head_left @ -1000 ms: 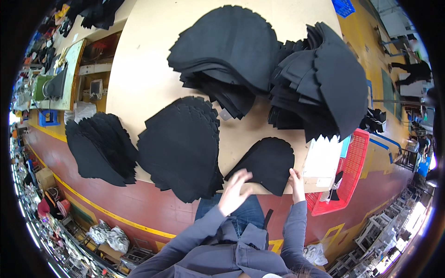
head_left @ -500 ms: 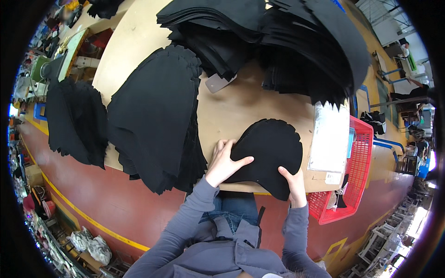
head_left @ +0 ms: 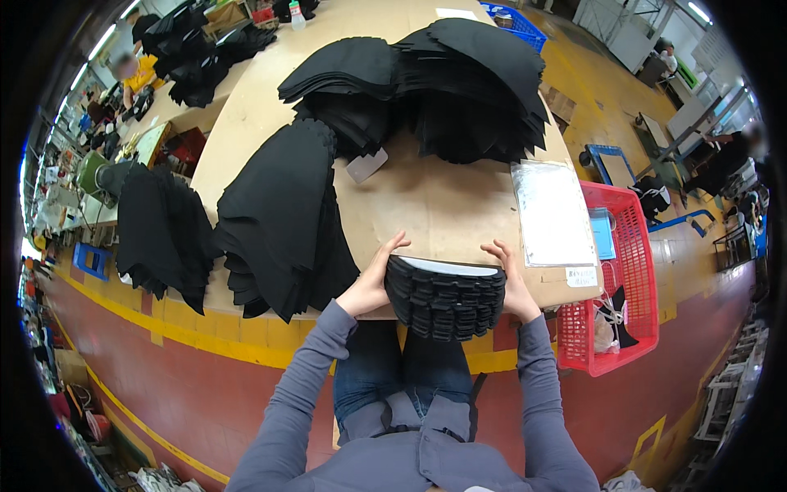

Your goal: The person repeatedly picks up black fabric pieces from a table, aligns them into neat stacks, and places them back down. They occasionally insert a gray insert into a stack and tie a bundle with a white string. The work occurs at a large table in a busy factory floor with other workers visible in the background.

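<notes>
A thick stack of black notched fabric pieces point(head_left: 445, 302) stands tilted at the table's near edge. Its layered, scalloped edges face me, and a pale strip shows along its top. My left hand point(head_left: 373, 277) presses against its left side, thumb pointing up and away. On the opposite side my right hand point(head_left: 513, 283) clasps it, with the fingers partly hidden behind. To the left, a fanned pile of larger black fabric pieces point(head_left: 275, 205) overhangs the table edge, with another black pile point(head_left: 161, 225) beyond it.
Tall black fabric piles point(head_left: 475, 82) occupy the table's far side. A paper in a clear sleeve point(head_left: 556, 215) lies at the right, next to a red plastic basket point(head_left: 648, 279). A blue crate point(head_left: 525, 33) stands at the far end. People work in the background.
The stack has been turned from lying flat to tilted up, its notched edges now toward me. Both hands have shifted to its two sides. The view has tipped farther outward.
</notes>
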